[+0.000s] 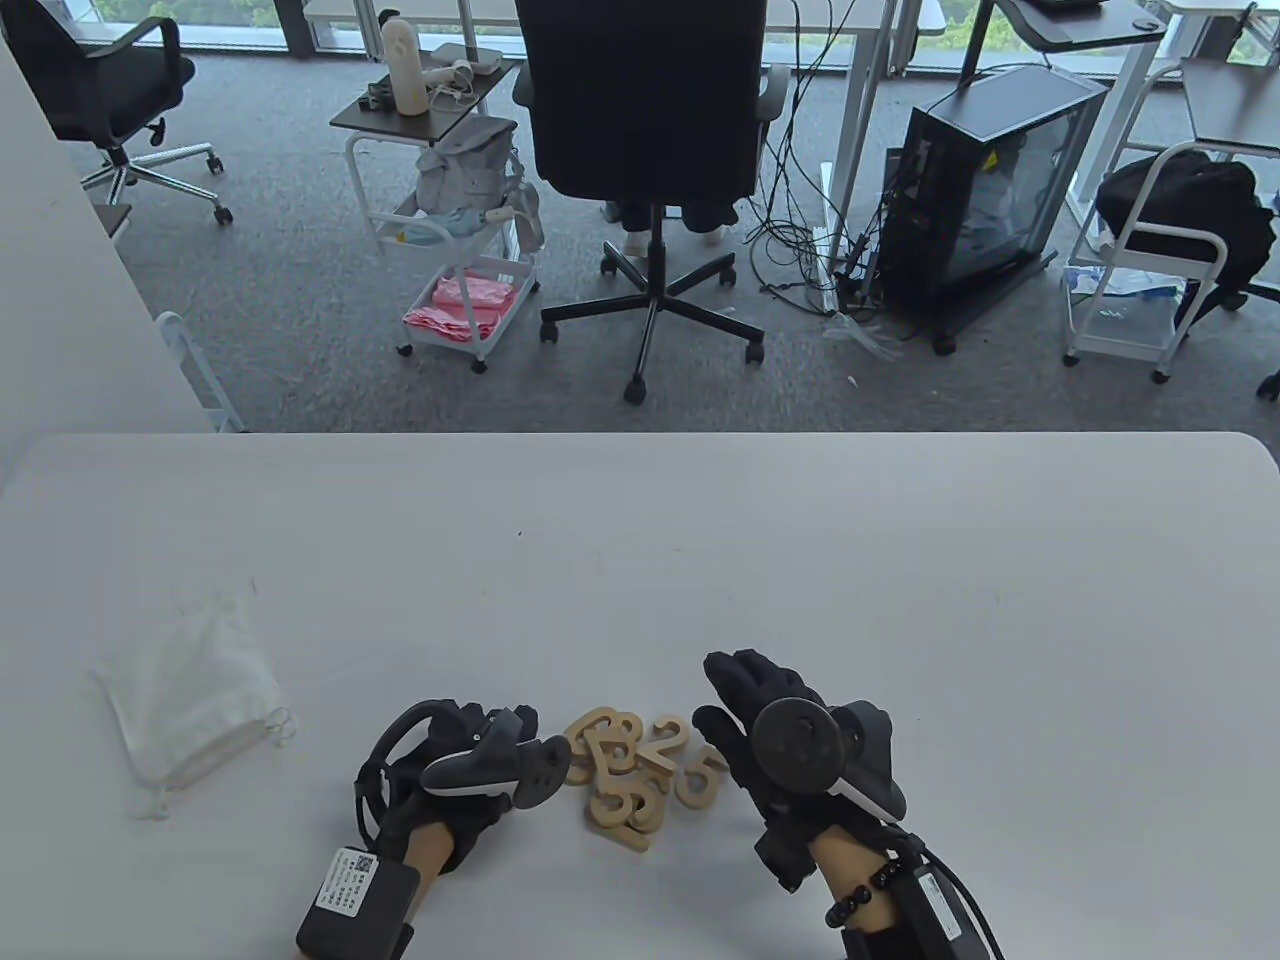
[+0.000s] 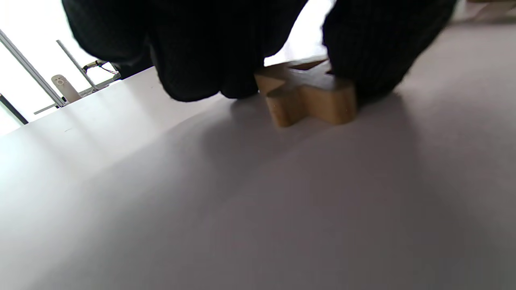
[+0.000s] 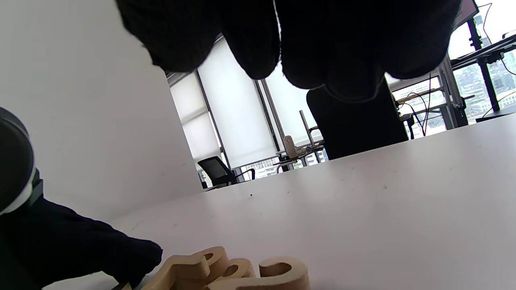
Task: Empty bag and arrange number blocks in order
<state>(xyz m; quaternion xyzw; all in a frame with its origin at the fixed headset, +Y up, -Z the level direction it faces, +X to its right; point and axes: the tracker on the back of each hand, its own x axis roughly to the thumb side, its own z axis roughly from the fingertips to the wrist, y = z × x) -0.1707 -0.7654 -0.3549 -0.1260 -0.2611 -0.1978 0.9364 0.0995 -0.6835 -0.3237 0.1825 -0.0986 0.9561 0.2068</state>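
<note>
— Gripping anything right now?

— With my left hand (image 1: 450, 775), yes: the left wrist view shows my fingers (image 2: 201, 52) pinching one wooden block (image 2: 308, 96) on the white table (image 1: 640, 560). I cannot tell which number it is.

— What lies to the left of that hand?

— A white drawstring bag (image 1: 195, 700), slumped flat on the table, well apart from my hands.

— And between your hands?

— The pile of number blocks (image 1: 635, 775), overlapping one another; a 2 (image 1: 668, 742) lies on the far side and a 5 (image 1: 700, 780) sits by my right hand (image 1: 790, 745).

— Is the right hand holding one?

— No. Its fingers (image 3: 258, 36) hang loose and apart above the table, just beside the pile, touching nothing that I can see.

— Anything beyond the table?

— A black office chair (image 1: 650, 130) stands past the far edge.
</note>
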